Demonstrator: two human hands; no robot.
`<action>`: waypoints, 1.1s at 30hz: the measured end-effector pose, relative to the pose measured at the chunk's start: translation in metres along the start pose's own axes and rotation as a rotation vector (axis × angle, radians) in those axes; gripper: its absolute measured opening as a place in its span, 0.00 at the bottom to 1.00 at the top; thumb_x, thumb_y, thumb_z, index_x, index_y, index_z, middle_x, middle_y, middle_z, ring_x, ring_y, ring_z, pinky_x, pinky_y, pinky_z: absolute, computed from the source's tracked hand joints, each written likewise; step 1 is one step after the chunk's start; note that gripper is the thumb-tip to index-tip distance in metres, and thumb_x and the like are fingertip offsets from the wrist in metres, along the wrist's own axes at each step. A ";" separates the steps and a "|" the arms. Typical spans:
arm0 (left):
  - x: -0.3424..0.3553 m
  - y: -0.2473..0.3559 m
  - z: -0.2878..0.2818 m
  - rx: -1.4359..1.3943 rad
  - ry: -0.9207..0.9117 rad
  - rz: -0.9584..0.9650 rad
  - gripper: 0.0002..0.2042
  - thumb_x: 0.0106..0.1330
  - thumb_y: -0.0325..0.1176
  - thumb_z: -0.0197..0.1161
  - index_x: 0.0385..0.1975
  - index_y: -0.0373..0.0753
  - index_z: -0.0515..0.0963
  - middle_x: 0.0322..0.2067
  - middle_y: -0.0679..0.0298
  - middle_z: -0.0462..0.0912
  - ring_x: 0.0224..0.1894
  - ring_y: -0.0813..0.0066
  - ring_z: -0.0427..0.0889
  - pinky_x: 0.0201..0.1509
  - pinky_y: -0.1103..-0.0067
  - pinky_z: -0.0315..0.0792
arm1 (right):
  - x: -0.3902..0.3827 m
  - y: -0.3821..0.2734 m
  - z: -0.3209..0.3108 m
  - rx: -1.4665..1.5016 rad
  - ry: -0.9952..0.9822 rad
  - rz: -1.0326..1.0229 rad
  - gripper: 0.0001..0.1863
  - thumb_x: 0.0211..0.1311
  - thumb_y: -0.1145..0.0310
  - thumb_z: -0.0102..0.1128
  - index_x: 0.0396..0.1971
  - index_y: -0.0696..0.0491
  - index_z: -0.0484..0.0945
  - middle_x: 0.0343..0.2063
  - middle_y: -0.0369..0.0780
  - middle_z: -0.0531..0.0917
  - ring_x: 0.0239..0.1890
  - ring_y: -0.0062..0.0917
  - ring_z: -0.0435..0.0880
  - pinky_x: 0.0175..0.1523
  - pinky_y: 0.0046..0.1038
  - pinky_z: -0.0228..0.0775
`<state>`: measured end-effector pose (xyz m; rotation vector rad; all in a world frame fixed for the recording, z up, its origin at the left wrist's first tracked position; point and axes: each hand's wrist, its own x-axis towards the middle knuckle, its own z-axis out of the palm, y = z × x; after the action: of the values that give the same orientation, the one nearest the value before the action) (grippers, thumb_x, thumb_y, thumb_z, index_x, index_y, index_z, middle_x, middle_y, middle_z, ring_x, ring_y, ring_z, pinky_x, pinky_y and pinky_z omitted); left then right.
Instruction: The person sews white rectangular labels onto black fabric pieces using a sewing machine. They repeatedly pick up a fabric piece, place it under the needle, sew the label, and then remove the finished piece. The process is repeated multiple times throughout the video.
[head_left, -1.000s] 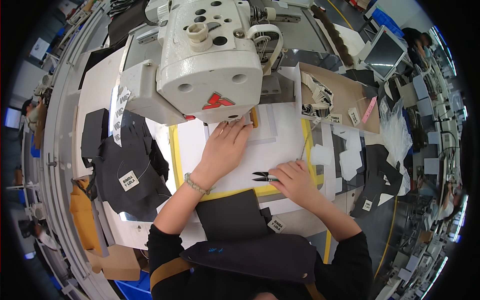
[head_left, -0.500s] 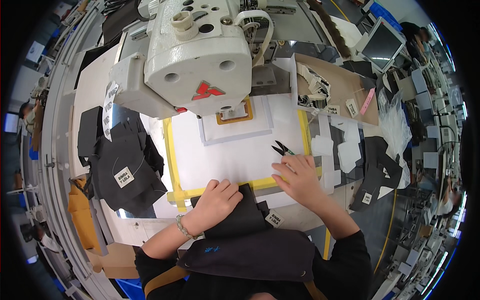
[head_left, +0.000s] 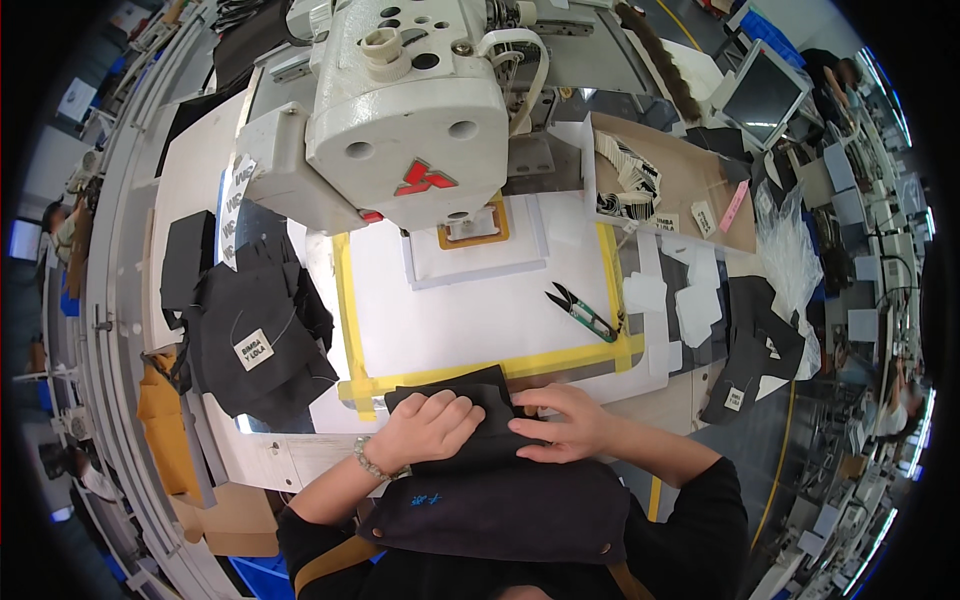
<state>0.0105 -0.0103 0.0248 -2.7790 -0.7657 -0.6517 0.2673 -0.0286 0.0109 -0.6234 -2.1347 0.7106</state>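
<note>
At the near edge of the worktable lies a folded black fabric piece (head_left: 482, 400), between my hands and close to my body. My left hand (head_left: 432, 430) is closed on its left part, fingers curled and knuckles up. My right hand (head_left: 565, 425) reaches over its right edge, with fingers apart and the tips at the cloth. Whether they pinch it I cannot make out. A pair of green-handled thread snips (head_left: 585, 312) rests on the white work sheet (head_left: 470, 335), beyond my right hand.
A white sewing machine head (head_left: 410, 130) stands ahead, above a yellow-edged frame (head_left: 473, 226). Black fabric pieces (head_left: 245, 330) with a pale label are stacked at left. At right are a cardboard box (head_left: 690, 165) of labels, more black pieces (head_left: 745, 335) and a clear plastic bag (head_left: 790, 250).
My right hand has moved from beside the snips toward me and left, onto the black fabric piece. The snips lie uncovered. The pale label beside the piece no longer shows.
</note>
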 end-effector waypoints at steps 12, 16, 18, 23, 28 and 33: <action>0.053 -0.018 -0.003 -0.451 0.196 -0.155 0.26 0.55 0.52 0.70 0.47 0.42 0.74 0.44 0.60 0.78 0.46 0.62 0.79 0.49 0.68 0.68 | 0.019 -0.003 -0.023 0.174 0.146 0.730 0.39 0.63 0.80 0.54 0.73 0.55 0.49 0.66 0.53 0.65 0.66 0.37 0.68 0.68 0.28 0.56; 0.049 0.012 0.018 -0.414 -0.182 -0.084 0.32 0.59 0.43 0.67 0.62 0.37 0.68 0.58 0.51 0.74 0.59 0.57 0.76 0.62 0.63 0.69 | 0.008 0.005 -0.025 0.343 0.213 0.865 0.40 0.60 0.84 0.54 0.72 0.59 0.49 0.72 0.47 0.56 0.71 0.29 0.58 0.72 0.27 0.47; 0.040 0.014 0.027 -0.303 -0.193 -0.044 0.26 0.59 0.36 0.63 0.59 0.36 0.71 0.54 0.51 0.77 0.56 0.58 0.78 0.60 0.65 0.72 | 0.008 0.004 -0.024 0.440 0.281 0.852 0.41 0.59 0.86 0.54 0.72 0.59 0.50 0.70 0.46 0.59 0.69 0.27 0.61 0.72 0.27 0.48; 0.027 0.012 0.033 -0.254 -0.132 0.012 0.15 0.58 0.28 0.58 0.46 0.33 0.79 0.46 0.53 0.83 0.51 0.61 0.83 0.53 0.70 0.78 | 0.000 0.019 -0.035 0.586 0.281 0.877 0.42 0.59 0.83 0.58 0.72 0.55 0.51 0.62 0.42 0.70 0.47 0.17 0.73 0.52 0.20 0.67; 0.022 0.003 0.027 -0.212 -0.123 0.055 0.13 0.57 0.27 0.59 0.41 0.33 0.81 0.44 0.54 0.85 0.49 0.62 0.84 0.52 0.72 0.80 | 0.012 0.017 -0.057 0.237 -0.033 0.966 0.45 0.57 0.83 0.60 0.74 0.47 0.50 0.58 0.43 0.75 0.22 0.14 0.57 0.28 0.18 0.61; 0.025 -0.018 0.020 -0.156 -0.107 0.152 0.13 0.56 0.26 0.59 0.41 0.32 0.81 0.44 0.54 0.85 0.49 0.63 0.85 0.51 0.72 0.80 | 0.009 0.011 -0.058 0.151 0.040 0.911 0.46 0.58 0.84 0.59 0.74 0.47 0.48 0.58 0.39 0.74 0.22 0.12 0.56 0.26 0.16 0.57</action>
<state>0.0279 0.0213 0.0194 -2.9986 -0.5354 -0.5600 0.3106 0.0011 0.0391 -1.5315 -1.6692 1.2970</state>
